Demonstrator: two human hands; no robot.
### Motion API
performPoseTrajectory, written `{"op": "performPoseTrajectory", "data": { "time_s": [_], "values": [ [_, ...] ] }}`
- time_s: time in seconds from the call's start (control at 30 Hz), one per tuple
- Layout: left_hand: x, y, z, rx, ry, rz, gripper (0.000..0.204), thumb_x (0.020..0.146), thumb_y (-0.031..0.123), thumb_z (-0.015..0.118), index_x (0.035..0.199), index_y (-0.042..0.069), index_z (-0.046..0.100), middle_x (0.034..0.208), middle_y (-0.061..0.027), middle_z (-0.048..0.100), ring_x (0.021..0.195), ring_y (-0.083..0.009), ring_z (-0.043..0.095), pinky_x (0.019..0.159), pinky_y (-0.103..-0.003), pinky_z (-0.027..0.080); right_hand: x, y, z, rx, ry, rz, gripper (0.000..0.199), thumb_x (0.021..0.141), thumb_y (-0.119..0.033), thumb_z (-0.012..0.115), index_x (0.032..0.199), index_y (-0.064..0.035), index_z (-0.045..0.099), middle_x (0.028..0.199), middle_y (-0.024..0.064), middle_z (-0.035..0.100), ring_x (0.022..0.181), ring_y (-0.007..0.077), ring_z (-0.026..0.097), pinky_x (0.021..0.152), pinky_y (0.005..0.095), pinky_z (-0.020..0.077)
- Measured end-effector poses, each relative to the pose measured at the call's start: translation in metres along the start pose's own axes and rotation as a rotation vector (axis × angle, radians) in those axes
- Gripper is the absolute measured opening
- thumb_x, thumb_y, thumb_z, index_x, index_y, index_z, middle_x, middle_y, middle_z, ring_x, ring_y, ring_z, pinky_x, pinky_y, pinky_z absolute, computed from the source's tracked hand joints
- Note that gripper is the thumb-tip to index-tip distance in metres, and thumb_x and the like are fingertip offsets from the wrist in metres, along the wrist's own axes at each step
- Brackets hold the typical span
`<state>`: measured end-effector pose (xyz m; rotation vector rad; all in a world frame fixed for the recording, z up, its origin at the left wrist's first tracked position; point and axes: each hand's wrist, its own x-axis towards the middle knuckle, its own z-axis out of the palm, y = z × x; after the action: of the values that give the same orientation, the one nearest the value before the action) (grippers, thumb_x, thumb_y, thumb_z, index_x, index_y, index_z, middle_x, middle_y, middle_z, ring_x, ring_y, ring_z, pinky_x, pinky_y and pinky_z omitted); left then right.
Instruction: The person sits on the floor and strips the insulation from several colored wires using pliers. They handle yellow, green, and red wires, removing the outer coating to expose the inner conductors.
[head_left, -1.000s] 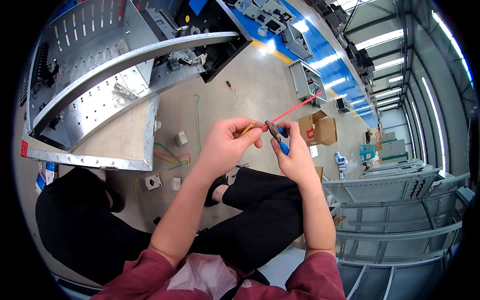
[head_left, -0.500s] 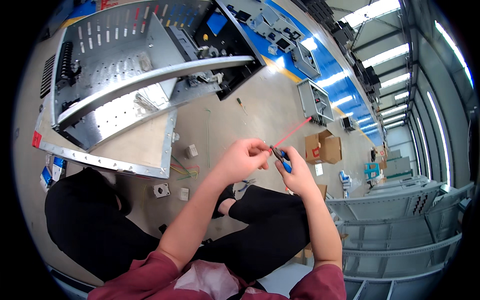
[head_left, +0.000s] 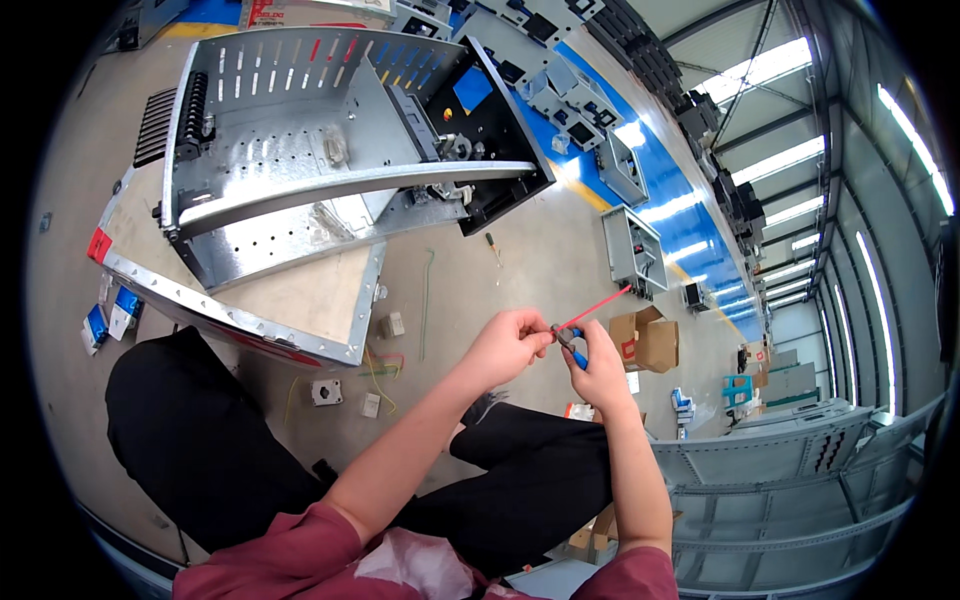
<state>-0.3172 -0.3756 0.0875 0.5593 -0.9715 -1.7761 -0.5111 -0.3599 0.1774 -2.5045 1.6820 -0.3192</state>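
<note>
A thin red wire slants up to the right from between my hands. My left hand pinches its lower end, thumb and fingers pressed together. Blue-handled pliers are gripped in my right hand, their dark jaws at the wire right beside my left fingertips. Whether the jaws are closed on the wire is too small to tell. In front and to the left, an open metal cabinet lies on a wooden-topped crate, with black parts and a mechanism inside.
On the floor lie a screwdriver, a small white block, a green wire and yellow wires. An open cardboard box stands right of my hands, near a grey metal enclosure. Large grey metal panels fill the lower right.
The view has shifted, so the cabinet and floor things appear lower and farther right. My hands stay together at the red wire, which now slants less steeply.
</note>
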Motion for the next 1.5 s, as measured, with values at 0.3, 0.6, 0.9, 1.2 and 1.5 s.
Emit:
{"op": "performPoseTrajectory", "data": {
  "time_s": [0.3,0.6,0.9,1.2,1.5],
  "values": [
    [-0.001,-0.002,0.002,-0.123,-0.013,0.008,0.011,0.098,0.009,0.064,0.1,0.0,0.07,0.081,-0.0024,0.067,0.072,-0.0084,0.059,0.064,-0.025,0.048,0.004,0.0,-0.007,-0.051,-0.002,-0.049,0.036,0.084,-0.003,0.068,0.118,-0.0038,0.057,0.109,0.0188,0.061,0.107,0.0426,0.059,0.089,0.0479,0.0481],
    [-0.008,0.009,-0.006,-0.049,-0.081,-0.008,0.017,0.099,0.01,0.065,0.106,-0.002,0.073,0.079,-0.0026,0.067,0.069,-0.0075,0.056,0.061,-0.024,0.046,0.016,-0.012,-0.014,-0.022,-0.062,-0.06,0.044,0.083,0.003,0.066,0.124,-0.0044,0.055,0.121,0.0195,0.059,0.117,0.0414,0.056,0.099,0.0464,0.0473],
    [-0.013,0.003,-0.017,0.001,-0.029,0.019,0.019,0.099,0.015,0.067,0.103,-0.002,0.075,0.079,-0.0007,0.066,0.073,-0.0073,0.057,0.066,-0.025,0.045,0.016,-0.035,0.006,-0.193,0.016,-0.037,0.046,0.083,0.004,0.066,0.127,-0.0068,0.058,0.114,0.0169,0.06,0.111,0.0361,0.058,0.097,0.0435,0.0479],
    [-0.023,0.015,-0.022,0.012,0.0,0.029,0.024,0.096,0.021,0.069,0.097,-0.002,0.075,0.075,-0.0005,0.067,0.069,-0.0066,0.057,0.063,-0.026,0.045,0.013,-0.043,0.007,-0.03,0.026,0.051,0.037,0.091,0.001,0.058,0.127,-0.0065,0.058,0.105,0.0186,0.066,0.099,0.04,0.063,0.086,0.0473,0.0505],
    [-0.033,0.033,-0.022,-0.01,0.004,-0.001,0.023,0.096,0.02,0.069,0.099,-0.002,0.076,0.075,0.0013,0.066,0.069,-0.005,0.056,0.062,-0.025,0.043,0.017,-0.055,0.001,-0.073,0.091,0.018,0.042,0.088,0.003,0.059,0.129,-0.007,0.057,0.109,0.0183,0.064,0.102,0.04,0.062,0.087,0.0474,0.0502]
  ]
}}
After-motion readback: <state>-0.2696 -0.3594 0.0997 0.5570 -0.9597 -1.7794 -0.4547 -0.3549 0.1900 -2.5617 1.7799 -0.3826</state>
